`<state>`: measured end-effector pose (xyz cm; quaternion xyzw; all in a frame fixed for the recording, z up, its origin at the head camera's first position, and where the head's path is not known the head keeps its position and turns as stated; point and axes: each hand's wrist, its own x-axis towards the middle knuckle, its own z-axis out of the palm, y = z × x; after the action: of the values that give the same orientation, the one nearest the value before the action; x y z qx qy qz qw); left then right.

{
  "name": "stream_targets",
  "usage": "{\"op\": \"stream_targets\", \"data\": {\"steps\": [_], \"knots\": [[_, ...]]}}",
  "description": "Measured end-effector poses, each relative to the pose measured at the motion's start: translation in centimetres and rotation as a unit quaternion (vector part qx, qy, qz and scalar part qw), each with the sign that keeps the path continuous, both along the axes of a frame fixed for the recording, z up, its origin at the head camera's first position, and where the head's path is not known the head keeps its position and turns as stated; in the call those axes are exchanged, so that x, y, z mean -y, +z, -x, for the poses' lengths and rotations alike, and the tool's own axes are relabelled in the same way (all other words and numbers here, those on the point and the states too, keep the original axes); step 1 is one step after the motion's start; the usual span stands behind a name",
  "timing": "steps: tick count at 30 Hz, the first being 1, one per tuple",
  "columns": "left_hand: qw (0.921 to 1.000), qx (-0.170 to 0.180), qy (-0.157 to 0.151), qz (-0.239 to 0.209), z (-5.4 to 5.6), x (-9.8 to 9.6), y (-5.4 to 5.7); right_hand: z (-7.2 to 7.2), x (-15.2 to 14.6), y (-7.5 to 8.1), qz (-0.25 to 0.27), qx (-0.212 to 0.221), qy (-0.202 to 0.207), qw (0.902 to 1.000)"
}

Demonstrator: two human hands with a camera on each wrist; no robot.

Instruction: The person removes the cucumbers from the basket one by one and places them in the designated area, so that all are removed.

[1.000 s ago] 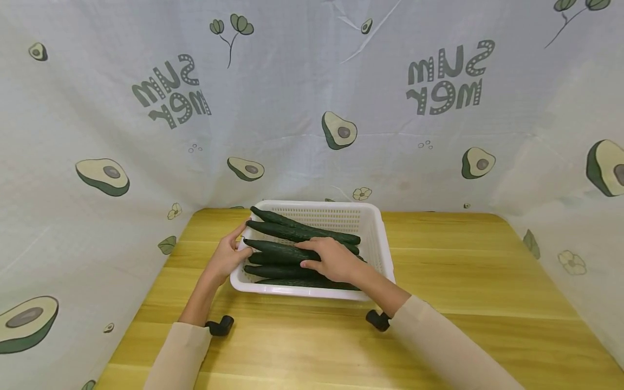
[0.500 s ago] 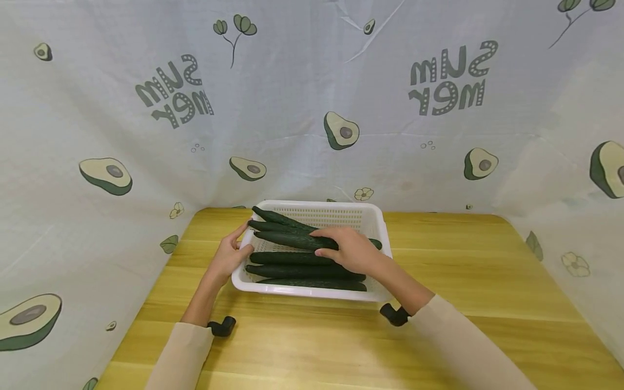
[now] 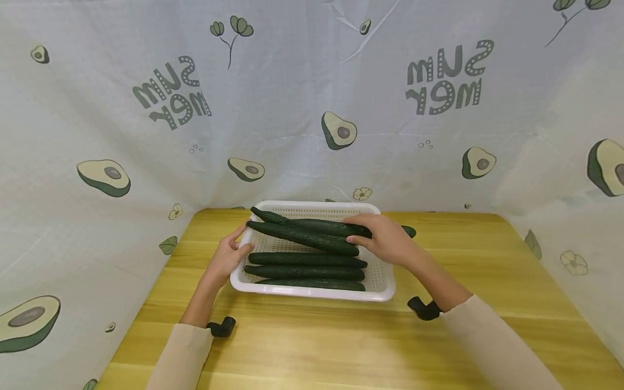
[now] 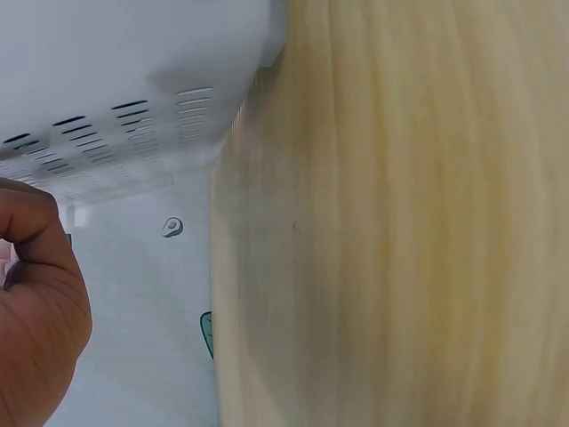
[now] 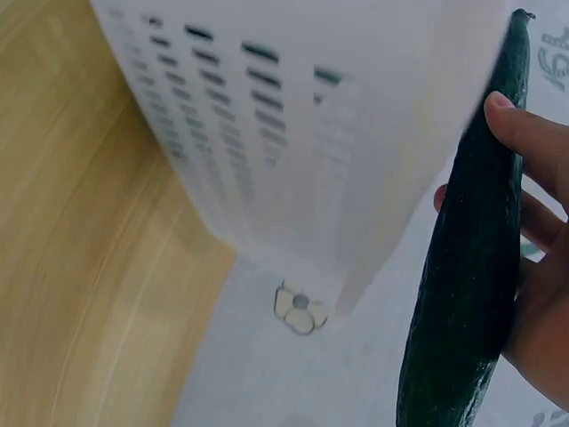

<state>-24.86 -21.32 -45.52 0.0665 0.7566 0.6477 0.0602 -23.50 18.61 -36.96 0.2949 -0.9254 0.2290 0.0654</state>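
Note:
A white plastic basket [image 3: 312, 294] with slotted walls holds several long dark green cucumbers. At its left end my left hand [image 3: 227, 259] grips the rim; in the left wrist view that hand [image 4: 40, 307] shows curled fingers beside the basket wall. My right hand [image 3: 387, 237] holds one cucumber [image 5: 462, 267] between thumb and fingers, raised over the basket's back right, its right end [image 3: 409, 231] sticking out past the rim. Under it lies another cucumber [image 3: 304, 237], slanting, and a further one [image 3: 267, 215] is partly covered. Three more cucumbers [image 3: 307, 272] lie side by side along the front.
The basket stands on a wood-grain table [image 3: 312, 346], near its back edge. A pale curtain [image 3: 292, 97] printed with avocados hangs behind and at both sides. Black wrist mounts [image 3: 221, 326] show below both hands.
My right hand has lifted a cucumber from the middle of the basket and carried it back and to the right. The left hand keeps its place on the rim.

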Motion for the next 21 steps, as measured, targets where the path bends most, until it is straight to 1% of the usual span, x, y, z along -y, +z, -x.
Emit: {"op": "stream_targets", "data": {"steps": [6,9,12,16,21], "knots": [[0.9998,0.016,0.001,-0.009,0.0,0.1,-0.1,0.4,-2.5,-0.1,0.005,-0.025,-0.009,0.9996],[0.9997,0.021,0.003,-0.014,0.0,0.1,-0.1,0.5,-3.7,-0.2,0.0,-0.027,-0.02,0.9995],[0.9997,0.02,0.003,-0.014,0.0,0.0,0.0,0.6,-4.9,-0.3,-0.002,-0.027,-0.03,0.9992],[0.9998,0.017,0.003,-0.013,0.0,-0.1,0.1,0.6,-6.7,-0.3,-0.002,-0.039,-0.035,0.9986],[0.9998,0.013,0.001,-0.013,0.1,0.0,0.2,0.5,-9.1,-0.5,-0.013,-0.048,-0.047,0.9977]]}}
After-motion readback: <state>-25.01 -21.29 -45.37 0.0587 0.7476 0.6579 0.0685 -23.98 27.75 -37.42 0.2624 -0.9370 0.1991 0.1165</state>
